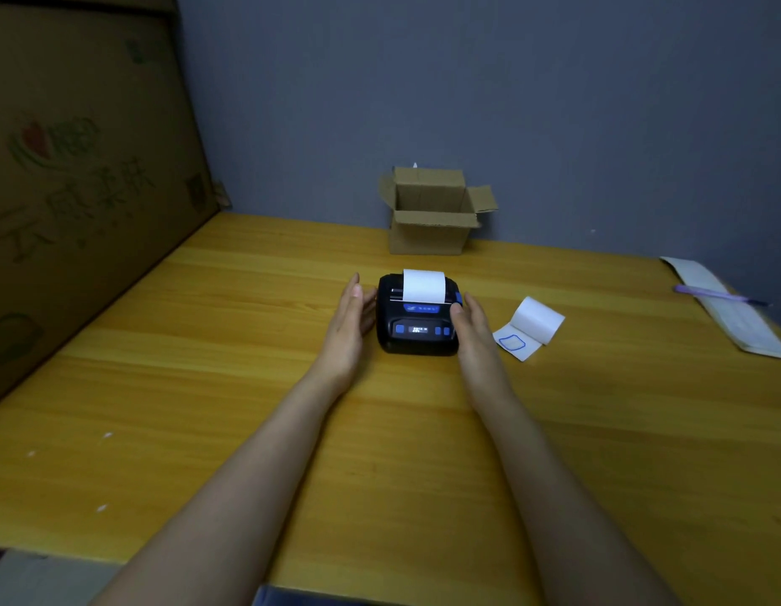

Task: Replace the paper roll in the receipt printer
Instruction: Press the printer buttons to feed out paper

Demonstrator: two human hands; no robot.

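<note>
A small black receipt printer (417, 325) with blue buttons and a lit display sits on the yellow wooden table (205, 387). A strip of white paper (423, 285) sticks up from its slot. My left hand (349, 325) is flat and open beside the printer's left side, just apart from it. My right hand (474, 332) rests along the right side, its thumb touching the top right corner near a blue latch. A white paper roll (533, 325), partly unrolled with a blue outline drawn on its loose end, lies on the table to the right of the printer.
An open small cardboard box (432, 212) stands against the grey wall behind the printer. A large cardboard sheet (82, 168) leans at the left. At the right edge lie a long paper slip (729, 312) and a purple pen (716, 295).
</note>
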